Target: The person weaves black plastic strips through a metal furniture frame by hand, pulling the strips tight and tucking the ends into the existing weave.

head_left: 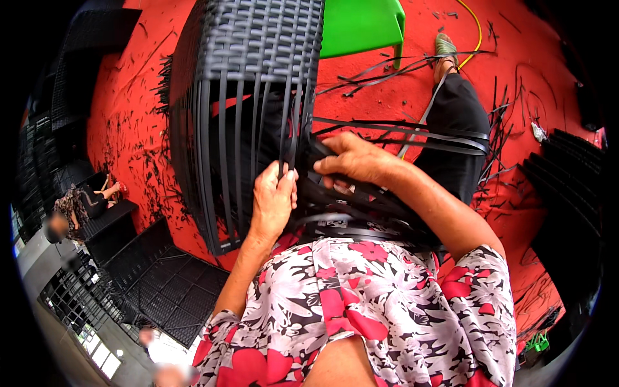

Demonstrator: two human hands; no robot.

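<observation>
A partly woven wicker furniture piece (261,39) stands in front of me, its upper part a tight dark-grey weave. Loose lengthwise strips (240,138) run down from that weave toward me. My left hand (272,200) is closed, pinching a flat black plastic strip (294,138) between thumb and fingers. Close to its right, beside the furniture's edge, is my right hand (354,161), with fingers bent inward. What lies in those fingers is dark and hard to make out. Several long strips (445,137) stretch from the furniture across my right leg.
A green plastic stool (361,29) stands beyond the weave. Strip scraps litter the red floor covering (380,93), and a yellow cable (478,26) crosses it. Dark wicker pieces (171,290) stand at left, near a seated person (80,203). More dark pieces (574,187) are at right.
</observation>
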